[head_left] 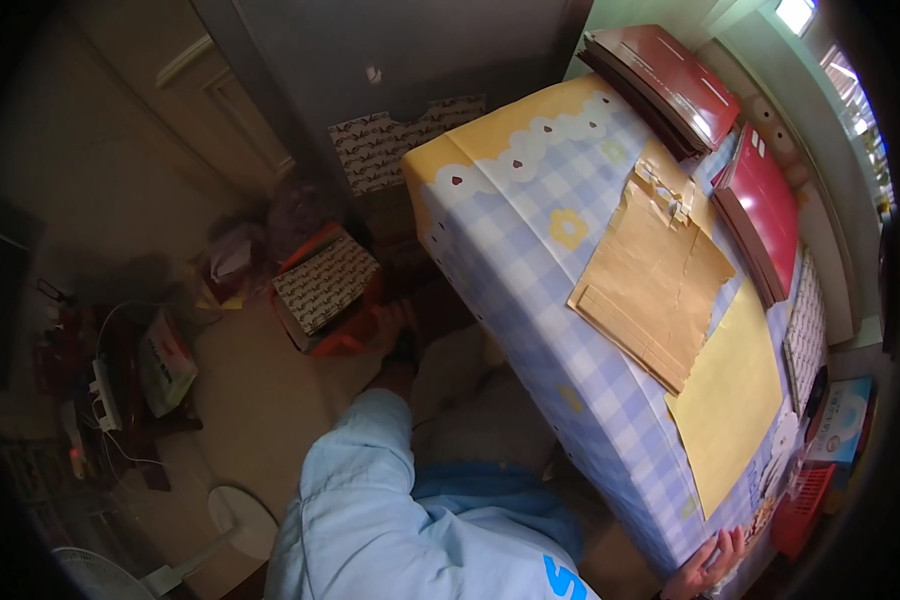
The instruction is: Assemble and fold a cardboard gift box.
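Observation:
My left arm, in a light blue sleeve, reaches down beside the table. In the dim light my left hand [396, 322] is closed at the right rim of an orange bag [345, 345] on the floor, its fingers only partly showing. A box with a dark repeating pattern on white [327, 282] sticks out of the bag's top. At the near right corner of the table [530, 260], my right hand [708, 567] rests on the edge of the checked tablecloth, fingers apart and holding nothing.
On the table lie a torn brown envelope [655, 270], a yellow sheet [735, 400] and red folders [670, 80]. A red basket [805, 510] stands at the right. On the floor are a white fan [100, 575], a power strip [105, 390] with cables and plastic bags [235, 260].

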`<action>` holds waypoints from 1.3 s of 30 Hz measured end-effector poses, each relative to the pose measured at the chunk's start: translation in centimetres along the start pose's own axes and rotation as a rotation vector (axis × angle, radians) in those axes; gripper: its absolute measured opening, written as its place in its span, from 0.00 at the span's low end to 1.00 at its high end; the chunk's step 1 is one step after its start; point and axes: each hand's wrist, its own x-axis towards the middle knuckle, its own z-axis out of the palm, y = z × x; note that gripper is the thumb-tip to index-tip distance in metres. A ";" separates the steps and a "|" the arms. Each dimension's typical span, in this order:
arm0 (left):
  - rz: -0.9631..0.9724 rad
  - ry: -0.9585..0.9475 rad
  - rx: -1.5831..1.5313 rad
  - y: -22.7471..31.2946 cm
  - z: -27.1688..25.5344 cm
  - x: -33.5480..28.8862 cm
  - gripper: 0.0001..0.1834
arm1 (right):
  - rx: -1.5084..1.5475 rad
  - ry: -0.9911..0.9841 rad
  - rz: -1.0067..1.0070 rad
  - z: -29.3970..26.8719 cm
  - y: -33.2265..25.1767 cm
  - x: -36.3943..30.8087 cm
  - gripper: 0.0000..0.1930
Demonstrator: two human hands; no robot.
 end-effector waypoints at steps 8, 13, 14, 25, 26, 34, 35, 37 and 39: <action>0.109 -0.112 -0.081 0.4 1.8 0.6 0.16 | -0.041 -0.001 -0.010 -0.1 -0.1 0.0 0.08; 0.219 0.060 -0.517 2.0 5.2 1.0 0.14 | 0.018 0.006 0.032 0.1 -0.6 0.0 0.08; 0.241 0.133 -0.654 2.4 5.9 1.0 0.14 | 0.032 0.004 0.039 0.1 -0.7 0.1 0.08; 0.435 -0.241 -0.259 -6.5 -0.9 -0.5 0.17 | 0.011 -0.083 0.089 -0.6 -0.2 -0.4 0.09; 0.429 -0.246 -0.216 -8.6 -3.1 -1.5 0.17 | 0.032 -0.066 0.096 -0.5 0.0 -0.6 0.09; 0.104 -0.216 -0.497 -23.3 -27.9 -12.0 0.20 | 0.096 -0.013 0.014 0.1 1.0 -1.0 0.09; 0.048 -0.153 -0.472 -24.1 -30.8 -13.5 0.19 | 0.133 -0.020 0.031 0.2 1.1 -1.1 0.08; -0.053 -0.053 -0.482 -25.5 -36.1 -16.9 0.17 | 0.219 0.001 0.048 0.5 1.2 -1.2 0.08; -0.095 0.026 -0.515 -26.0 -40.2 -20.2 0.16 | 0.274 0.007 0.060 0.6 1.3 -1.4 0.08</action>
